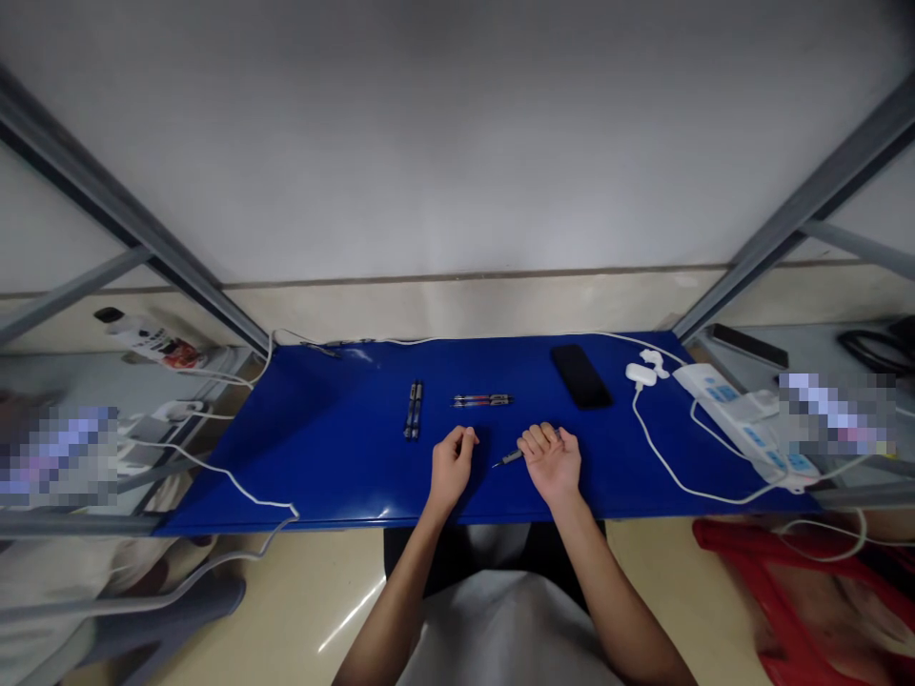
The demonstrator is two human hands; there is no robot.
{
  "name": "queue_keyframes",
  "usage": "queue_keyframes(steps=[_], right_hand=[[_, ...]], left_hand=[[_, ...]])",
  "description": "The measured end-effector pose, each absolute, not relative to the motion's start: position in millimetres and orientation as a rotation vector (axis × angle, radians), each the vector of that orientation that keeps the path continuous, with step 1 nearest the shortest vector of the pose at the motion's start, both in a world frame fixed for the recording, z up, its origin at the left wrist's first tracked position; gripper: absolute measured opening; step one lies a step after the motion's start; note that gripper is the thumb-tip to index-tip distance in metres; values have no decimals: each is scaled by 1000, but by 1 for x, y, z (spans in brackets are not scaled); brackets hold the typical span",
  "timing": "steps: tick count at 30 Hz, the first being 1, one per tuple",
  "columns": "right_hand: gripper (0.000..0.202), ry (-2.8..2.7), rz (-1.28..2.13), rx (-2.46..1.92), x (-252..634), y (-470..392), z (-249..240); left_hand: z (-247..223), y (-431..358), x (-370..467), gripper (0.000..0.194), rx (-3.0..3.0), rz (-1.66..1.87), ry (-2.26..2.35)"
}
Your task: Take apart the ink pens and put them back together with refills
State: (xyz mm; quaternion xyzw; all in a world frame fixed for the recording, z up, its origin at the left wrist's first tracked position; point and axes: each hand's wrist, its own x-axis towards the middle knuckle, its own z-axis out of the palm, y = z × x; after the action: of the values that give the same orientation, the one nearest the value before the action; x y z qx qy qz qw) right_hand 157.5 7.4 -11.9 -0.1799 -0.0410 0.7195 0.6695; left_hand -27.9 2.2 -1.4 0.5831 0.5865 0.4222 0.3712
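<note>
We look down on a glossy blue rectangular tabletop (343, 457) set against a pale wall, with both bare forearms reaching onto it from below. Our right hand (552, 462) lies palm-up near the table's front edge, its fingers curled around a slim grey pen with a dark tip (509, 458); the pen's point juts out to the left of the fingers, low over the blue surface. Our left hand (453, 465) rests just beside it, back upward, the fingers drawn in to a loose fist with the fingertips pinched together; whether anything small sits between them we cannot tell. The pen tip points toward the gap between the two hands, which are near each other but apart.

Farther back on the table, a pair of dark pens lying side by side (413, 410) runs front to back, and a second pair with red and dark bands (482, 400) lies crosswise to the right of them. A black smartphone, face down or dark-screened (580, 375), sits toward the right rear. At the right edge a white power strip with blue switches (743, 422) carries a white plug adapter (640, 373) and a looping white cable (679, 481). Another white cable (235, 481) trails off the left corner.
</note>
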Motion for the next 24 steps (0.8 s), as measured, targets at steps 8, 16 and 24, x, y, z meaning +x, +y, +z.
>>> queue_keyframes(steps=[8,16,24], right_hand=[[34,-79,1635,-363,158,6,-12],[33,-55,1619,-394,158,6,-9],[27,-100,1619,-453,161,4,-14]], left_hand=[[-2,2,-28,41,1492,1077,1502],[-2,2,-28,41,1504,1064,1512],[-1,1,-28,42,1511,1067,1513]])
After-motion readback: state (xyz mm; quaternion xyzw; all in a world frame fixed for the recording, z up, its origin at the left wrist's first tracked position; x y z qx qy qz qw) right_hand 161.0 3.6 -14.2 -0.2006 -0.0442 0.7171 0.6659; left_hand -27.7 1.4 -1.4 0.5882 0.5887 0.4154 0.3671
